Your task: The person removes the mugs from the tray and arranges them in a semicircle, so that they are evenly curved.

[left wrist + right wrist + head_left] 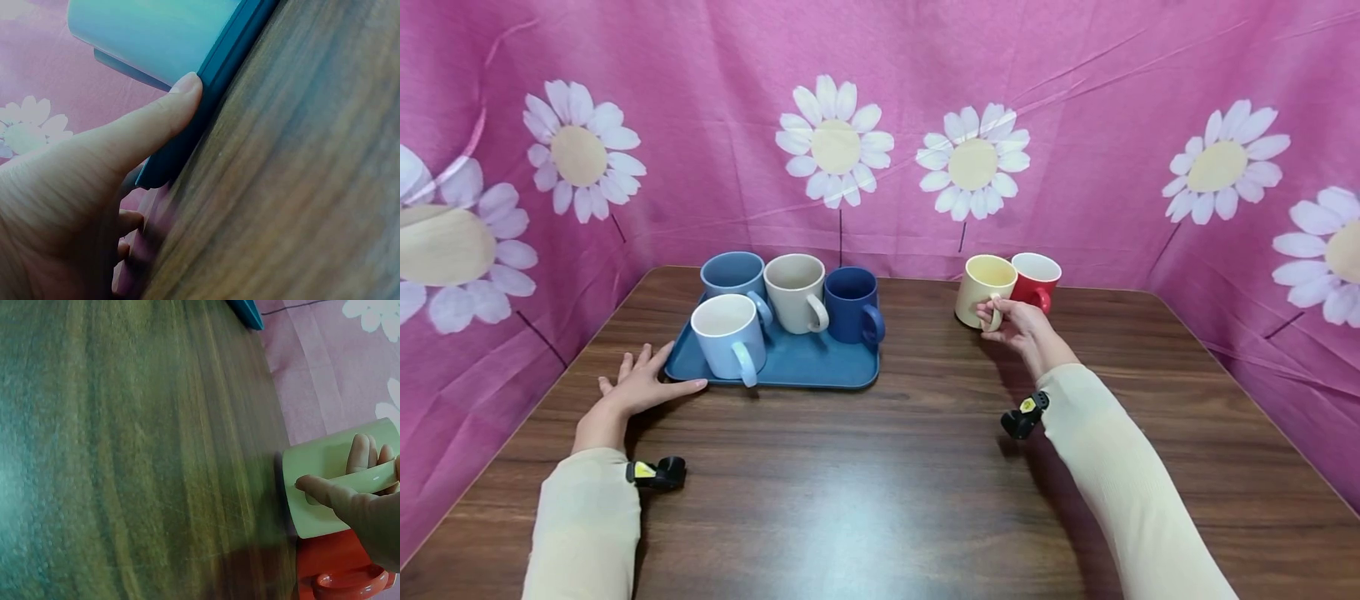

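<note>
My right hand (1018,327) holds a pale yellow mug (976,287) by its handle at the back right of the table. In the right wrist view, fingers pass behind the handle (369,480) and the thumb lies along it. Spread straight, the fingers of my left hand (638,385) lie at the left front corner of a blue tray (812,371). Its thumb touches the tray's edge in the left wrist view, just beside a light blue mug (730,337). Also standing upright on the tray are a grey-blue mug (730,273), a beige mug (790,300) and a navy mug (850,308).
Right behind the yellow mug stands a red mug (1028,287) with a white inside, its handle facing forward. Pink flowered cloth (895,242) hangs along the back and sides of the brown wooden table (850,492).
</note>
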`<state>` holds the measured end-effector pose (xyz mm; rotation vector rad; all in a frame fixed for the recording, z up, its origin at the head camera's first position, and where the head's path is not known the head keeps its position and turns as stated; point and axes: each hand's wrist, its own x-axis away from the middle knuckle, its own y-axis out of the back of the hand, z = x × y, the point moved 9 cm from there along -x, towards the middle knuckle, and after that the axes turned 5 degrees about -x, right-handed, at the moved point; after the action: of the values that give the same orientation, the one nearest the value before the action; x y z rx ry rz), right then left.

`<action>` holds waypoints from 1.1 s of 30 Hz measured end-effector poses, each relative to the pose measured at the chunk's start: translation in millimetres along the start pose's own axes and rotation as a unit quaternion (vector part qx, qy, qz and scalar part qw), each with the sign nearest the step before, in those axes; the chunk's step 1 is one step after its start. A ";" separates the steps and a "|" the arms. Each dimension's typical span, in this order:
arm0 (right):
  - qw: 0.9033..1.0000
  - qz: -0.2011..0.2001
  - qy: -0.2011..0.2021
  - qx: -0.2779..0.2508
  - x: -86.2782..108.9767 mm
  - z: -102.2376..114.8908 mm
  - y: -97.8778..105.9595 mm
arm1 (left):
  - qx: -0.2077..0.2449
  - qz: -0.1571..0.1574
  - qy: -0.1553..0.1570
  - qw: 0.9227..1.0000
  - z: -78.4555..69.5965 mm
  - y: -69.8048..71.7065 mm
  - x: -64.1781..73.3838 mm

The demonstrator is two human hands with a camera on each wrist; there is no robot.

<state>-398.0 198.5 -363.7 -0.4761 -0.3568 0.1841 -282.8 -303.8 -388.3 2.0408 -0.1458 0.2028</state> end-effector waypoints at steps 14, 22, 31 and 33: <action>0.998 0.011 -0.017 -0.053 -76.7 -13.9 63.9 | -0.003 -0.006 0.002 1.000 -2.4 0.3 -0.1; 0.998 0.035 -0.023 -0.050 -91.8 -16.1 74.6 | 0.000 -0.007 0.003 1.000 -1.8 0.3 0.4; 0.998 0.010 -0.032 -0.045 -12.8 -0.2 3.8 | 0.000 -0.005 0.004 1.000 -1.5 0.7 1.3; 0.998 0.002 -0.031 -0.049 -7.6 0.9 -0.5 | -0.001 -0.005 0.004 1.000 -1.5 0.7 1.2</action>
<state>-405.4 196.4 -364.9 -0.5677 -0.4274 0.1863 -281.8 -302.8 -386.7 2.0386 -0.1309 0.2052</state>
